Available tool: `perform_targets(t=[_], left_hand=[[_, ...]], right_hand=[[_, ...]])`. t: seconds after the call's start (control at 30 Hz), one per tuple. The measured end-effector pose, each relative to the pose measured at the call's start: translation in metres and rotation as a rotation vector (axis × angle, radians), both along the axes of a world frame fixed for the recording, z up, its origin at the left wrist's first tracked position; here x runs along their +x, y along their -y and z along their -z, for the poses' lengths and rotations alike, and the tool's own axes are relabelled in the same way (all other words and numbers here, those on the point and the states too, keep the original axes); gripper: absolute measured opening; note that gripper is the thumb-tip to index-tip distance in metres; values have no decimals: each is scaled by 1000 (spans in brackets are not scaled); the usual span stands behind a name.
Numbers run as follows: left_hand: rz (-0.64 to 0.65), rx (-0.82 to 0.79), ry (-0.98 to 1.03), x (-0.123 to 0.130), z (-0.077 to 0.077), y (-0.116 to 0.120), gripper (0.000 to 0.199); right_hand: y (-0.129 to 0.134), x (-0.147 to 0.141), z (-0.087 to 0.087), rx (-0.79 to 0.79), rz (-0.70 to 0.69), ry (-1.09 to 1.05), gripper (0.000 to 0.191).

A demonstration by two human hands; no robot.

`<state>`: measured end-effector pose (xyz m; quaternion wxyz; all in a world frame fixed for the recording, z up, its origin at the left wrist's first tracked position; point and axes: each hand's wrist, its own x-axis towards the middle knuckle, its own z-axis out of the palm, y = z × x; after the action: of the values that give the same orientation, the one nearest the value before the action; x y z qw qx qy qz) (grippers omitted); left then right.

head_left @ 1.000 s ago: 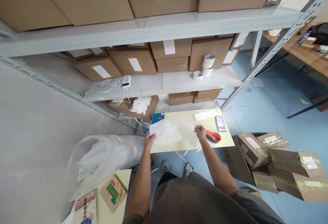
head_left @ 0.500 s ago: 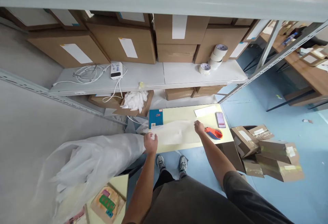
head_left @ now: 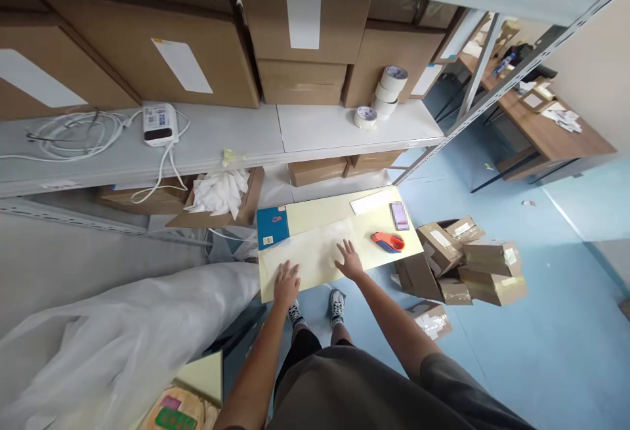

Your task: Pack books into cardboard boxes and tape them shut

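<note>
A translucent white sheet lies flat on the pale yellow table. My left hand rests on its left part, fingers spread. Over the sheet's right part, my right hand is also spread, palm down, holding nothing. A blue booklet lies at the table's left end, partly beside the sheet. To the right of my right hand is an orange and blue tape cutter or similar tool. Behind it lie a blurred-out phone-like thing and a white strip.
A large bag of white sheeting stands at the left. Above the table runs a grey shelf with tape rolls, a coiled white cable and a power strip. Cardboard boxes lie on the floor at right.
Both hands have let go of the sheet's ends, which now lies flatter. My right hand has moved in toward the left, and both hands are spread. The view has shifted right.
</note>
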<state>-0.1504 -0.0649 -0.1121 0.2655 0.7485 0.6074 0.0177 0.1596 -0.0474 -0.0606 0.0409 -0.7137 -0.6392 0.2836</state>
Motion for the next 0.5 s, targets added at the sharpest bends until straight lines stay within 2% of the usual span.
perform_targets(t=[0.13,0.27,0.37,0.5], left_hand=[[32,-1,-23,-3,2,-2,60],[78,-20,-36,10,-8,-7,61],[69,-23,-31,16,-19,-11,61],[-80,49,15,6,-33,-28,56]], right_hand=[[15,2,11,-283,17,47,82],[15,15,9,-366,12,103,87],[5,15,2,-351,29,107,93],[-31,-16,-12,-153,-13,-62,85]])
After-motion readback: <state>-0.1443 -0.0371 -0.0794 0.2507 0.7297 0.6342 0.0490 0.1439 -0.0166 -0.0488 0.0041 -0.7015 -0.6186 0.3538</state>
